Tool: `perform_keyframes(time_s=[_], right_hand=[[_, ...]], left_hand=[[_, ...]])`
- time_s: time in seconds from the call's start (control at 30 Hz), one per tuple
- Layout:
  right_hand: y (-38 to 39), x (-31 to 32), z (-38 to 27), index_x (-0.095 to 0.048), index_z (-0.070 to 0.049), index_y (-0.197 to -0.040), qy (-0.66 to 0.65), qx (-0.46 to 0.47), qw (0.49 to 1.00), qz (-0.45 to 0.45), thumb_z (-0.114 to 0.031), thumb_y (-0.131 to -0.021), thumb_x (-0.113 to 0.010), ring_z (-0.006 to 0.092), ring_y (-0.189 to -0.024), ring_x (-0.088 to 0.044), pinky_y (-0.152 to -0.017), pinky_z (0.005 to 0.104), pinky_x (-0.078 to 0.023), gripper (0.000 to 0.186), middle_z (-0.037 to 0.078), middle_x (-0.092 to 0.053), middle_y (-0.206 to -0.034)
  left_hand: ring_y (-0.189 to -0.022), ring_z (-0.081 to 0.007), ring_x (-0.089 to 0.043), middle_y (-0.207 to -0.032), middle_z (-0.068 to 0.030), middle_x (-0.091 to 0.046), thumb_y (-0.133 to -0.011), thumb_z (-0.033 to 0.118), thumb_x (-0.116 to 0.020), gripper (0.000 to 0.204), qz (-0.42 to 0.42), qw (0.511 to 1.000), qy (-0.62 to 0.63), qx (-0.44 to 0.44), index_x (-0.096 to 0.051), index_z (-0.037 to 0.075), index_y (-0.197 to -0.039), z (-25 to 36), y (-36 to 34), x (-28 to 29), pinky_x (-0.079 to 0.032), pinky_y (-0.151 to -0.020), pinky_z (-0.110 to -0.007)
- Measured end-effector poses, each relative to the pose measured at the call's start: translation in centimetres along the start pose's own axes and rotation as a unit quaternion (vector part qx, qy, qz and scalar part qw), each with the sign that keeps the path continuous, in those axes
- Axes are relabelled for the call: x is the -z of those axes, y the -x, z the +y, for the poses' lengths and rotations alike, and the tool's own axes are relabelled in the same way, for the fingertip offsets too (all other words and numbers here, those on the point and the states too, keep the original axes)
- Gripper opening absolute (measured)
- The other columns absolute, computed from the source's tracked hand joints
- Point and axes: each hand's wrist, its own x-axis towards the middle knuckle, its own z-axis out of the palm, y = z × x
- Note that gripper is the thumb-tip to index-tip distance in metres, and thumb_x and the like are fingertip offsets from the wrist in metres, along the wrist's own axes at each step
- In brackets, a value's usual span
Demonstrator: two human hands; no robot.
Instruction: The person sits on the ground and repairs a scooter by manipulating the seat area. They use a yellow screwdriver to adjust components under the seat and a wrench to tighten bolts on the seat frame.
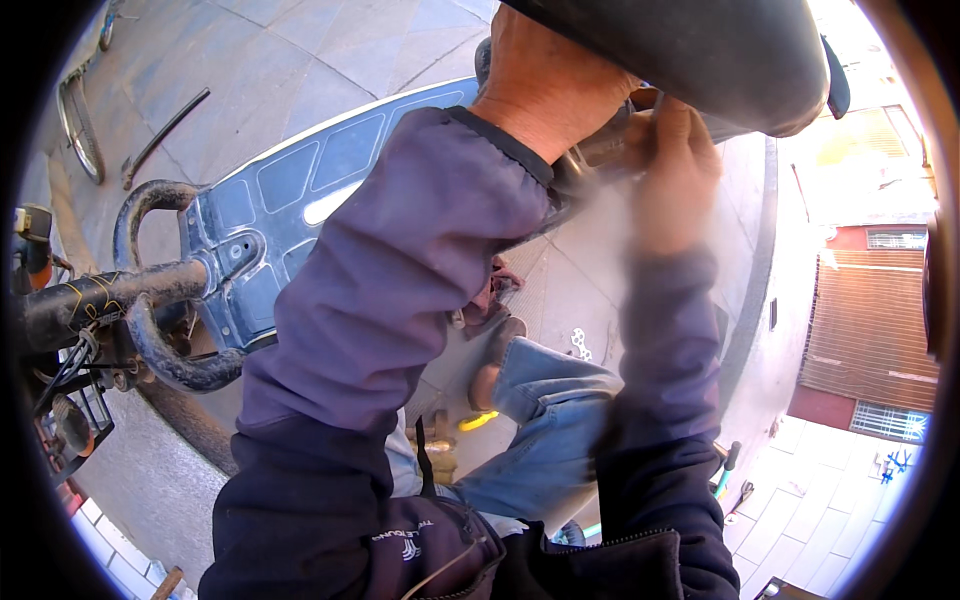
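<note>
My left hand (560, 80) reaches over the far end of a scooter-like frame, under a large dark rounded part (740, 60) that looks like a seat. Its fingers are hidden behind that part and the wrist. Close by on the right, my right hand (680, 175) is blurred by motion, its fingers curled together beside the metal parts (600, 145) below the dark part. Whatever it pinches is too small or smeared to name. A blue ribbed footboard (350, 155) runs left from there, partly covered by my left sleeve.
Black bent tubes (180, 375) flank the footboard's left end. A bicycle wheel (80, 130) and a thin dark curved strip (165, 138) lie beyond on the paving. Below, a silver multi-hole wrench (580, 344) and a yellow object (478, 421) lie near my jeans-covered leg (545, 420).
</note>
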Motion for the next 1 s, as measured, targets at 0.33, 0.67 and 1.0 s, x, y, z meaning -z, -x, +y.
perform_keyframes(time_s=[0.33, 0.67, 1.0], right_hand=[[-4.4, 4.9, 0.0, -0.067, 0.001, -0.091, 0.138, 0.178, 0.974, 0.009, -0.016, -0.084, -0.067, 0.0101, -0.070, -0.060, -0.064, 0.0231, -0.047, 0.019, 0.007, -0.066, -0.073], [-4.9, 6.1, 0.5, -0.067, 0.001, -0.099, 0.225, 0.160, 0.960, 0.045, -0.015, -0.082, -0.070, 0.0096, -0.077, -0.059, -0.073, 0.0234, -0.046, 0.023, 0.006, -0.068, -0.082], [-6.6, 8.9, -0.3, -0.067, 0.003, -0.099, 0.355, 0.259, 0.894, 0.088, -0.020, -0.082, -0.069, 0.0088, -0.084, -0.058, -0.078, 0.0234, -0.044, 0.029, 0.006, -0.069, -0.087]], left_hand=[[-0.101, -0.0293, -0.053, -0.103, -0.0097, -0.059, -0.082, 0.023, -0.057, 0.027, 0.002, 1.000, -0.010, 0.001, -0.061, 0.010, -0.105, 0.1, -0.5, -0.1, -0.038, -0.090, -0.045], [-0.096, -0.0287, -0.055, -0.098, -0.0094, -0.059, -0.081, 0.021, -0.056, 0.024, 0.024, 0.999, 0.029, 0.001, -0.062, 0.009, -0.101, 0.1, -0.5, -0.6, -0.040, -0.086, -0.046], [-0.096, -0.0282, -0.055, -0.099, -0.0094, -0.060, -0.081, 0.021, -0.056, 0.025, 0.029, 0.999, -0.040, -0.004, -0.063, 0.009, -0.102, 0.0, -0.1, -0.8, -0.041, -0.085, -0.046]])
